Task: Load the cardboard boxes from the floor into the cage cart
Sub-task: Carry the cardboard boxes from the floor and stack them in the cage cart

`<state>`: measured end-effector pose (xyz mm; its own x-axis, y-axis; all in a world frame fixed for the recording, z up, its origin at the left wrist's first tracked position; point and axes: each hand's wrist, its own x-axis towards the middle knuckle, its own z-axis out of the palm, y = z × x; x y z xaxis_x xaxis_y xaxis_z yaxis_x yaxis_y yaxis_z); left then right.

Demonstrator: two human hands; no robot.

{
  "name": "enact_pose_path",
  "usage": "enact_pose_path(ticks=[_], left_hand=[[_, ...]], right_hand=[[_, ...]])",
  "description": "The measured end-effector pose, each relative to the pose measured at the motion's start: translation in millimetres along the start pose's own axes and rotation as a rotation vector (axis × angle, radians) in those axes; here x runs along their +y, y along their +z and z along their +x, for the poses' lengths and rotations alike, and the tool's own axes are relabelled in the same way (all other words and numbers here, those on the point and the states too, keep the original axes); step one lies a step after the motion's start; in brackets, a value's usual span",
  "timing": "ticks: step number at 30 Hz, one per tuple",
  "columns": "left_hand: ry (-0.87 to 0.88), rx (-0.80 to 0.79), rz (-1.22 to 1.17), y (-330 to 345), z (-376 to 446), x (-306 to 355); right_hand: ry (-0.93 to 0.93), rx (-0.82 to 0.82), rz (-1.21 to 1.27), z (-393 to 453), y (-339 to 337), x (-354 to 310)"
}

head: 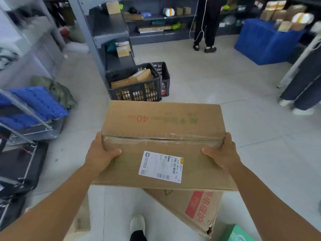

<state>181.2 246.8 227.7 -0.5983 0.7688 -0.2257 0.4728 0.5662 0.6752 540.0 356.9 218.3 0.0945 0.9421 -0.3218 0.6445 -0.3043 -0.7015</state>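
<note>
The cardboard box (161, 145) is held above the floor (243, 87). The left hand (99, 153) and right hand (224, 152) grip its opposite sides, thumbs on top. Another box (191, 209) lies below.

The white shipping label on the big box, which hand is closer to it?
Right. The right hand grips the brown cardboard box beside the white shipping label; the left hand grips the opposite side, slightly farther.

Bare forearms (no sleeves showing), a white shoe (137, 223) beneath a dark trouser leg (138, 236).

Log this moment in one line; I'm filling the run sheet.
left hand: grips taped cardboard box | right hand: grips box | box: lifted | second box: on floor
</note>
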Motion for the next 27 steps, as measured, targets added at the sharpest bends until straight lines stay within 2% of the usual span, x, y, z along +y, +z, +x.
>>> enact_pose_path(ticks=[14,21,27], left_hand=[[-0.224,0.434,-0.108,-178,-121,-80],[-0.32,0.628,-0.099,-254,-221,-131],[-0.359,0.82,-0.108,-318,-325,-181]], right_hand=[[-0.404,-0.319,0.016,-76,81,-149],[-0.547,-0.459,-0.04,-162,136,-209],[-0.688,-0.535,-0.023,-271,175,-242]])
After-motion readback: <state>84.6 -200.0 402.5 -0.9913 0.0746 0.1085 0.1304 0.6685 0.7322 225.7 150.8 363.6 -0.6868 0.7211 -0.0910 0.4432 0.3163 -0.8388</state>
